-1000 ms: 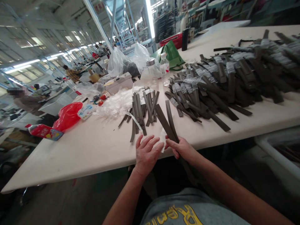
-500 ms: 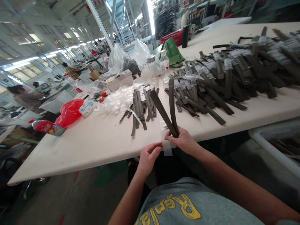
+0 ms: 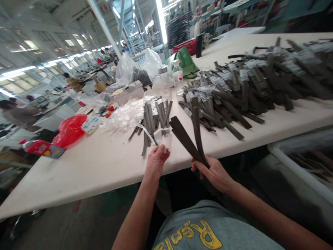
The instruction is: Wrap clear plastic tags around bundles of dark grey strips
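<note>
White factory table (image 3: 78, 177), dark strap bundles (image 3: 241, 86)

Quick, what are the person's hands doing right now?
Left hand: closed, pinching a clear plastic piece.
Right hand: closed, holding two dark strips.

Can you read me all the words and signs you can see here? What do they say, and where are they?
Grey cotton T-shirt: big yellow upside-down letters, seemingly "Re...", rest unclear.
Red-and-blue shiny packet: too small to read.
White-and-blue flat packet: too blurred to read.
Clear plastic bottle: label too small to read.
Red-marked sign high on a far beam: too blurred to read.
</note>
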Motion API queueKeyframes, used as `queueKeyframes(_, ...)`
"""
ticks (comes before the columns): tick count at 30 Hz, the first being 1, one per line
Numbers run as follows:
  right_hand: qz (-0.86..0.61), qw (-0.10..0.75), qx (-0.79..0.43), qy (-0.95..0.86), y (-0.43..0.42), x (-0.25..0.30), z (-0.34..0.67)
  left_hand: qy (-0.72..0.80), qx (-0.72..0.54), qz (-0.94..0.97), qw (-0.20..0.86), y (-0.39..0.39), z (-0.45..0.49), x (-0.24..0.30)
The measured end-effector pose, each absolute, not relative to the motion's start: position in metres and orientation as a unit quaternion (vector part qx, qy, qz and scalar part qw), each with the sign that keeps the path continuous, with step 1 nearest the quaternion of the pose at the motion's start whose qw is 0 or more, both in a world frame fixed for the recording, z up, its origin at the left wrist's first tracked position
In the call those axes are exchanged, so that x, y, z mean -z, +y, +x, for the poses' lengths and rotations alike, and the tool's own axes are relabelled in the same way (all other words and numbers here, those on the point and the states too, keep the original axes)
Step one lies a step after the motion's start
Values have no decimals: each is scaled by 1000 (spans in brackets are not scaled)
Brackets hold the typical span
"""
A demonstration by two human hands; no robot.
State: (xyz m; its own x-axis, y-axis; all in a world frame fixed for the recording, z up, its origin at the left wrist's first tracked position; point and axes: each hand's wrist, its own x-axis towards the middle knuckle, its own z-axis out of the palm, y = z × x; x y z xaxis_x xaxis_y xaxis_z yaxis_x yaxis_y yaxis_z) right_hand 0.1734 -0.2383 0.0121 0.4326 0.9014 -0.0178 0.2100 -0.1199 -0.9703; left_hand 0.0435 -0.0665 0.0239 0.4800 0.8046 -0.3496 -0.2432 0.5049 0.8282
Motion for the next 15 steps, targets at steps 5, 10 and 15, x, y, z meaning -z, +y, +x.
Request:
queueKeyframes(5, -674, 505, -370, -392, -278, 10, 165, 372, -358, 339, 786, -54, 61, -28)
queueKeyframes(10, -703, 485, -345, -389, -304, 28, 165, 370, -322, 324, 809, -62, 76, -25)
queueKeyframes(15, -713, 453, -329, -423, -301, 26, 169, 369, -298, 341, 812, -71, 83, -21)
